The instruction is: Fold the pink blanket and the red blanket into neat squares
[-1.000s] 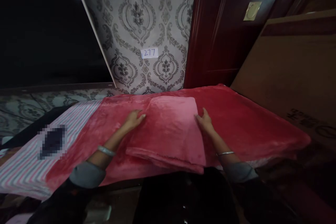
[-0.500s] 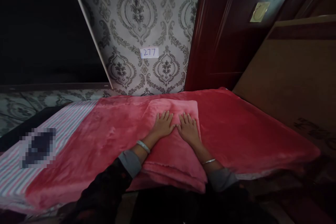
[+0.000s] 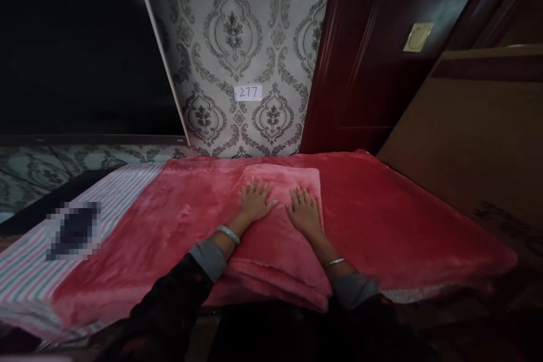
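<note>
Cloth (image 3: 278, 246) lies folded under the fingers of both hands.
The left hand (image 3: 255, 203) and right hand (image 3: 306, 215) rest flat on its far half, fingers spread and gripping nothing, perhaps so that the soft layers take even pressure. A red blanket (image 3: 399, 220) lies beneath, reaching past the fingers on either side. Well right of them stands a box (image 3: 475, 130), its inside hidden.

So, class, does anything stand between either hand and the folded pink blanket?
Nothing visible does: the left hand and the right hand both rest on the folded pink blanket, fingers spread. The red cover shows around it, not between.
</note>
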`<act>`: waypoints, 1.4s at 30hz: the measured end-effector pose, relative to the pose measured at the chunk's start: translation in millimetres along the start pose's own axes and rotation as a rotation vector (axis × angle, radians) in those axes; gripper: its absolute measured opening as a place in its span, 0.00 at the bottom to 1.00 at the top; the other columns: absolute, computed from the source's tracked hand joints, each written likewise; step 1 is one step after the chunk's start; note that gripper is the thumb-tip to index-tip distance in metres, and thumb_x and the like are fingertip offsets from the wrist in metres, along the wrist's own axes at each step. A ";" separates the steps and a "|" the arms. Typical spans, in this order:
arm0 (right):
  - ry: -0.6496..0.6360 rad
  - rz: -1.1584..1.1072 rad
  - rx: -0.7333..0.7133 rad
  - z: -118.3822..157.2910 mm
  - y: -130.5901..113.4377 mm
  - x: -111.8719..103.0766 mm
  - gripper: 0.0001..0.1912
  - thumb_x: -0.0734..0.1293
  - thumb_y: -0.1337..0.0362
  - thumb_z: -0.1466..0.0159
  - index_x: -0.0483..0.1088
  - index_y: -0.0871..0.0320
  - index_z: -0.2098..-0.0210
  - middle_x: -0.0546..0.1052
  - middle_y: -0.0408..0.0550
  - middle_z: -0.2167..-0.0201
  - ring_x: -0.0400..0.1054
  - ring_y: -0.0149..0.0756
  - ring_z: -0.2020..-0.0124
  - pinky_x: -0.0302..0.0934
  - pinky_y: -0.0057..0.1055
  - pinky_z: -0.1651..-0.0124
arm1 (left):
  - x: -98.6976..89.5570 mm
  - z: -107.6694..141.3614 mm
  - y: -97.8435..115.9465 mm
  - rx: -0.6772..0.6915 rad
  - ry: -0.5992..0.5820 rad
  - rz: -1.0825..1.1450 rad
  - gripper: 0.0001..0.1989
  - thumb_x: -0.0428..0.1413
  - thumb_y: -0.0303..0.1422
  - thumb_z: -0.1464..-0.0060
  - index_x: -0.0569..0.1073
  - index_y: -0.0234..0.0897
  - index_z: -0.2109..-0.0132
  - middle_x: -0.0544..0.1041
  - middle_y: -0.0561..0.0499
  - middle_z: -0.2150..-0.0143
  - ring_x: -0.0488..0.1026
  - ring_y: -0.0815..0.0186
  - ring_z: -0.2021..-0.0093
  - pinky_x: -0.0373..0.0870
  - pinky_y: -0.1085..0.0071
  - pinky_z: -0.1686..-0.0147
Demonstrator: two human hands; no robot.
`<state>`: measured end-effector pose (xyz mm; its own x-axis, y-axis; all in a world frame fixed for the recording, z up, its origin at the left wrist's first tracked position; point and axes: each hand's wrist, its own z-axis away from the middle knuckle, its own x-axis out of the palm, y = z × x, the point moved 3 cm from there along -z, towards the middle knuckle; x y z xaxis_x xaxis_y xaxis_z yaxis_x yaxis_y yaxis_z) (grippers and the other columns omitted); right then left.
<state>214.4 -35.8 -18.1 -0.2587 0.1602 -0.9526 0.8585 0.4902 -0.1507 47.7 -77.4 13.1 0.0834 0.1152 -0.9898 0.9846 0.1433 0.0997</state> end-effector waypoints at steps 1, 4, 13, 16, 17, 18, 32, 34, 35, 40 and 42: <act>-0.017 -0.010 0.000 -0.6 1.4 -0.3 0.30 0.56 0.58 0.27 0.55 0.59 0.28 0.51 0.57 0.26 0.43 0.50 0.26 0.40 0.54 0.29 | -3.3 0.6 -6.6 -0.028 -0.031 0.015 0.37 0.43 0.55 0.36 0.54 0.46 0.26 0.47 0.41 0.23 0.42 0.42 0.24 0.41 0.33 0.32; -0.071 -0.074 -0.012 -11.0 8.6 -6.0 0.31 0.58 0.59 0.28 0.56 0.59 0.28 0.54 0.57 0.27 0.46 0.50 0.27 0.43 0.52 0.29 | -14.6 -3.6 -30.7 -0.093 -0.126 0.079 0.36 0.44 0.53 0.35 0.54 0.46 0.26 0.47 0.42 0.23 0.44 0.43 0.24 0.45 0.37 0.31; 0.132 -0.057 0.038 -74.8 19.3 -38.4 0.30 0.53 0.64 0.29 0.57 0.60 0.28 0.54 0.56 0.27 0.44 0.51 0.26 0.43 0.53 0.29 | -32.2 -74.8 -18.3 -0.010 -0.077 0.069 0.30 0.44 0.42 0.34 0.58 0.39 0.28 0.53 0.39 0.24 0.50 0.49 0.25 0.49 0.42 0.30; 0.074 -0.013 0.045 -69.0 22.5 -13.2 0.29 0.53 0.62 0.28 0.57 0.59 0.28 0.54 0.54 0.27 0.45 0.51 0.27 0.42 0.53 0.29 | -9.8 -82.6 13.5 0.091 -0.047 0.062 0.30 0.42 0.42 0.33 0.55 0.41 0.27 0.50 0.44 0.23 0.46 0.51 0.24 0.44 0.42 0.29; 0.057 -0.009 0.053 -66.0 24.7 -4.9 0.29 0.53 0.62 0.27 0.58 0.59 0.29 0.55 0.54 0.27 0.46 0.51 0.27 0.43 0.52 0.30 | -1.6 -82.4 20.3 0.111 -0.024 0.051 0.30 0.41 0.41 0.32 0.56 0.41 0.27 0.50 0.44 0.23 0.46 0.51 0.24 0.42 0.40 0.29; 0.048 -0.006 0.059 -63.6 26.9 1.7 0.29 0.54 0.61 0.27 0.58 0.59 0.29 0.56 0.54 0.27 0.47 0.51 0.27 0.43 0.52 0.30 | 5.7 -81.7 24.5 0.121 0.004 0.039 0.30 0.40 0.41 0.32 0.56 0.41 0.27 0.51 0.44 0.23 0.46 0.50 0.24 0.41 0.39 0.29; 0.064 -0.021 0.066 -63.7 31.4 8.9 0.28 0.53 0.59 0.27 0.60 0.57 0.30 0.57 0.54 0.27 0.47 0.51 0.28 0.43 0.52 0.30 | 2.4 -88.2 -15.1 -0.248 -0.023 0.139 0.33 0.37 0.48 0.33 0.56 0.40 0.27 0.51 0.43 0.23 0.45 0.48 0.24 0.40 0.40 0.28; 0.056 -0.023 0.074 -63.6 31.4 7.9 0.29 0.54 0.60 0.28 0.59 0.57 0.29 0.56 0.54 0.27 0.47 0.51 0.28 0.43 0.52 0.30 | 0.0 -85.1 -19.3 -0.267 -0.060 0.137 0.35 0.37 0.49 0.33 0.53 0.39 0.26 0.48 0.42 0.23 0.43 0.47 0.24 0.40 0.39 0.29; 0.053 -0.025 0.077 -63.7 31.4 7.6 0.29 0.54 0.60 0.28 0.59 0.57 0.29 0.56 0.54 0.27 0.47 0.51 0.28 0.43 0.52 0.31 | -0.7 -83.2 -19.4 -0.253 -0.071 0.129 0.35 0.37 0.49 0.33 0.52 0.38 0.25 0.47 0.42 0.23 0.42 0.47 0.24 0.40 0.38 0.29; 0.060 -0.029 0.067 -63.4 31.2 8.4 0.29 0.53 0.60 0.28 0.59 0.58 0.29 0.57 0.55 0.28 0.48 0.51 0.28 0.44 0.53 0.31 | -4.4 -67.8 -15.2 -0.019 -0.139 0.106 0.36 0.39 0.51 0.33 0.50 0.42 0.25 0.43 0.43 0.22 0.40 0.48 0.23 0.38 0.39 0.29; 0.060 -0.030 0.063 -62.2 30.6 9.4 0.29 0.53 0.60 0.28 0.59 0.59 0.29 0.56 0.56 0.28 0.48 0.51 0.28 0.44 0.53 0.31 | -8.6 -58.5 -19.8 0.027 -0.158 0.108 0.34 0.39 0.50 0.33 0.51 0.44 0.25 0.44 0.45 0.22 0.42 0.51 0.23 0.37 0.41 0.29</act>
<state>210.8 34.1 -15.2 -0.3092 0.1982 -0.9301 0.8757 0.4406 -0.1972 18.5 -23.8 25.5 0.2098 -0.0279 -0.9773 0.9723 0.1114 0.2056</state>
